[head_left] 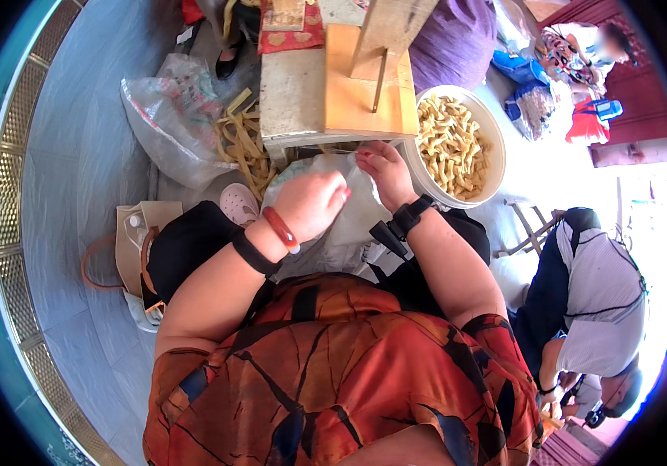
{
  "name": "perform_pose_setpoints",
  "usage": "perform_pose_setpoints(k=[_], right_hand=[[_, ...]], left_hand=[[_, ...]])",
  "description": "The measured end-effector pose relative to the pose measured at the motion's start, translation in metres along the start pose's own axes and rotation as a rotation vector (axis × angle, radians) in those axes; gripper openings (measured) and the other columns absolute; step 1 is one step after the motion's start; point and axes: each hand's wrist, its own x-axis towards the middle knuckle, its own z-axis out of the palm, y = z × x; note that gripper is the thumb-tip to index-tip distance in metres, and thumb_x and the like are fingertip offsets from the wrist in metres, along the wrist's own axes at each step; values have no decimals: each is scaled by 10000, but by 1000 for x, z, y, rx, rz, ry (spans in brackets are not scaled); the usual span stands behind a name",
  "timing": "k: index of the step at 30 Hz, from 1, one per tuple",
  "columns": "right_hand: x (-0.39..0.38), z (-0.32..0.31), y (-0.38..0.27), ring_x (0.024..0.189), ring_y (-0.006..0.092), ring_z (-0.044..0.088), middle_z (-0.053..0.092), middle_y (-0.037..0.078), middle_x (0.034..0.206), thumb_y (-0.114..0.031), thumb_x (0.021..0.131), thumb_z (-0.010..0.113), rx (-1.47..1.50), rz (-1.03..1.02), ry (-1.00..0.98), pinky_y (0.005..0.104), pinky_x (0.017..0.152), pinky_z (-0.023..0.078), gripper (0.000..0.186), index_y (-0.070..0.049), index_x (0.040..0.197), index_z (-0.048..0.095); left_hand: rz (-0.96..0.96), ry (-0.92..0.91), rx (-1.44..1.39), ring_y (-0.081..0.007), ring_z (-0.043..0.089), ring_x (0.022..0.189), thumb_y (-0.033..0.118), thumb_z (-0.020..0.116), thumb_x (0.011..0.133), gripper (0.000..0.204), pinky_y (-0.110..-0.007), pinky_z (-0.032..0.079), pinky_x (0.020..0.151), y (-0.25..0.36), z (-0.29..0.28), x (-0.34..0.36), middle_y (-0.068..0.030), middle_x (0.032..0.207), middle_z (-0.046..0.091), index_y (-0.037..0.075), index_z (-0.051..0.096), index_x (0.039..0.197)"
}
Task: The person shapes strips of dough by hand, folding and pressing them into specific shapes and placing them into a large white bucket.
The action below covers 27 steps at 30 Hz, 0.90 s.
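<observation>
My left hand point(310, 203) is closed, its fingers curled in beside the front of a low table; a reddish bangle and a black band circle its wrist. To its right my right hand point(384, 172) has thumb and fingertips pressed together just below the table's edge. What either hand grips, if anything, is too small or hidden to name. Between and beneath them, a whitish plastic bag point(355, 213) lies over my lap. Just right of my right hand stands a white bucket point(496, 167) filled with pale yellow folded, knotted pieces point(454, 147).
The low table point(291, 97) bears a wooden board point(345, 109) with an upright plank and thin rod. Left of it are yellowish strips point(244, 147) in a clear plastic bag point(170, 116). A beige handbag point(130, 248) stands at left. Another person bends over at right.
</observation>
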Motion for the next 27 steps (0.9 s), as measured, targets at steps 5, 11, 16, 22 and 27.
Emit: perform_pose_setpoints(k=[5, 11, 16, 22, 27], right_hand=[[-11, -4, 24, 979, 190, 606, 627, 145, 1109, -23, 905, 501, -549, -242, -104, 309, 885, 480, 327, 51, 1224, 500], [-39, -10, 19, 924, 357, 605, 652, 140, 989, -95, 832, 602, -1188, -573, -197, 416, 836, 484, 111, -21, 894, 657], [-54, -29, 14, 979, 389, 579, 633, 171, 1043, -125, 781, 660, -1336, -676, -41, 445, 869, 465, 247, -42, 1003, 589], [-83, -44, 38, 1044, 377, 594, 618, 225, 1110, -123, 792, 569, -1620, -277, -586, 464, 885, 471, 441, -64, 1225, 514], [-83, -44, 62, 1051, 368, 588, 625, 201, 1106, -121, 791, 582, -1684, -377, -558, 451, 912, 461, 448, -53, 1229, 520]], left_hand=[[173, -436, 106, -375, 625, 826, 293, 588, 874, 258, -462, 496, 717, -5, 25, -19, -173, 865, 645, 38, 608, 905], [162, -539, 194, -388, 633, 843, 316, 581, 875, 305, -470, 497, 751, -3, 32, -18, -197, 854, 659, 16, 634, 889], [88, -566, 233, -388, 630, 858, 336, 562, 885, 321, -465, 494, 771, -13, 40, -18, -196, 871, 662, 25, 638, 908], [45, -578, 186, -367, 638, 878, 324, 562, 896, 312, -434, 491, 774, -24, 30, -15, -193, 905, 672, 42, 657, 990], [107, -407, 190, -342, 640, 873, 291, 557, 917, 278, -415, 495, 751, -4, -21, -16, -180, 936, 668, 35, 636, 993]])
